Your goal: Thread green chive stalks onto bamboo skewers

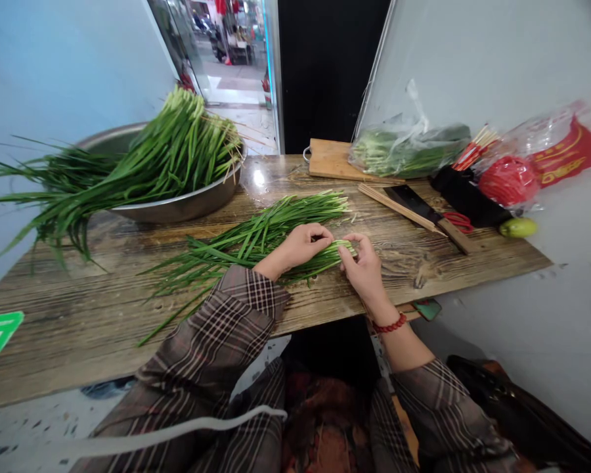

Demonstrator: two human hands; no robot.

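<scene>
A small bunch of garlic chives (318,264) lies near the front edge of the table, its pale stem ends toward the right. My left hand (298,248) is closed around the stems a little behind their ends. Just to the right, my right hand (363,266) pinches the cut ends between thumb and fingers. Behind my hands spreads a loose pile of garlic chives (276,220), its leaves trailing left. A large metal basin (177,209) at the back left is heaped with more garlic chives (172,151).
Wooden skewers (398,207) and a cleaver (423,209) lie to the right. Behind them are a cutting board (328,157) and a plastic bag of greens (411,148). A red bundle (508,180) and a green fruit (518,228) sit at the table's (414,269) right end.
</scene>
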